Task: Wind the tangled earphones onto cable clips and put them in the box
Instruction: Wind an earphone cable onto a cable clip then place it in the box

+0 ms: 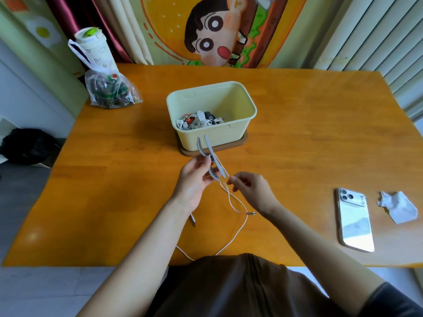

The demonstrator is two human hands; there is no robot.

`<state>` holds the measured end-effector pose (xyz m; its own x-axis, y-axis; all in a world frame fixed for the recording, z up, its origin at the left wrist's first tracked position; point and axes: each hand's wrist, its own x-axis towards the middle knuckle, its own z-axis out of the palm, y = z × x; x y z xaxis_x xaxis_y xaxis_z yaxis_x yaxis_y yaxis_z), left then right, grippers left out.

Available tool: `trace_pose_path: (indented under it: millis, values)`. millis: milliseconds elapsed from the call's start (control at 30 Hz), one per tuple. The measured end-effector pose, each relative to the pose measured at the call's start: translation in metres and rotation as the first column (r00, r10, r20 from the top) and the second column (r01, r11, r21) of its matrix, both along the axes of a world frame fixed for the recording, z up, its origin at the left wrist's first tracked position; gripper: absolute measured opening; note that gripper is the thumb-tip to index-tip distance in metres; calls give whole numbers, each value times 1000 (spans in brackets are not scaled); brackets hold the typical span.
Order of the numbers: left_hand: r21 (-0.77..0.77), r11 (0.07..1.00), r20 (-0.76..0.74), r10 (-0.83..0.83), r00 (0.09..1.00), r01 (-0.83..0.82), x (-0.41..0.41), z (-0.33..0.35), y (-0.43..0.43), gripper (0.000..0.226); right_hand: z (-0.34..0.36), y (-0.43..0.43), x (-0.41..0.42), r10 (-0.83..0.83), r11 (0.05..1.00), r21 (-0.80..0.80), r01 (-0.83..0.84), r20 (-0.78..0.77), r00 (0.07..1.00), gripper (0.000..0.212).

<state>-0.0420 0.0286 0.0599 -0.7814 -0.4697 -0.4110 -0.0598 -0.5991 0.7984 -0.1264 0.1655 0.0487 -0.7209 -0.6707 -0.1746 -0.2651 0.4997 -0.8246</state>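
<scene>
Grey cable clip [209, 160] pointing boxward (left hand [194, 179] gripping), right hand [249, 188] pinching earphone cable [231, 200]

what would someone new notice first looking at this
Probably the two hands at the centre of the orange wooden table: the left hand holds a grey forked plastic cable clip while the right hand pinches a thin white earphone cable that trails toward the person. Just beyond stands a pale yellow plastic box with wound earphones inside, and a white smartphone lies at the right.
</scene>
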Motion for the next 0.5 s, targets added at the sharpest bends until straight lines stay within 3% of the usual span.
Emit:
trace_pose_path:
  millis: [100,267,333,433,500]
  values:
    - [-99,994,99,58,993,-48,-1,-8,-1,14,-1,-4,10,38,999,15,-38,22,999,20]
    - [-119,985,145,142,979,-125,-5,-15,1,12,5,-8,20,85,996,2,-85,14,996,20]
    - [-294,951,193,158,968,-97,-7,-18,3,10,11,-9,22,126,992,4,-126,-27,992,20]
    - [-712,697,249,138,959,85,-4,-26,-1,3,24,-8,19,184,983,17,-183,-68,981,21]
    - [-796,577,285,91,954,182,1,-32,-8,5,35,-5,9,217,976,48,-213,-110,970,19]
